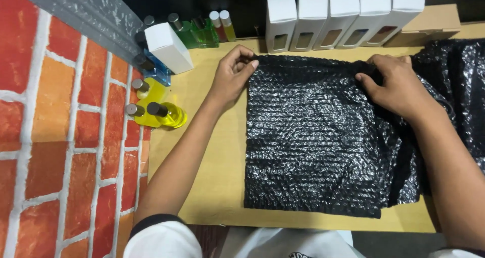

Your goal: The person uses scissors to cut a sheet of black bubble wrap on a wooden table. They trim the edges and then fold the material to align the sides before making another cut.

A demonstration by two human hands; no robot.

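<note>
Flat on the cardboard worktop [212, 187] lies the black bubble wrap sheet [313, 147], far edge pinched at its corner by left hand [230, 76] and further along by right hand [394, 83]; best kept taut and level, clear of white boxes [343, 18] behind.

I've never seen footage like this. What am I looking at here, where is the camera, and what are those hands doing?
There is no machine here: a person wears one camera on the head, looking down at their own two bare hands. The left hand and the right hand each pinch the far edge of a black bubble-wrap sheet spread on a tan cardboard surface. Behind it stands a row of white boxes with small windows. To the left lie yellow bottles, a blue bottle, another white box and green bottles, beside a brick-patterned wall.
</note>
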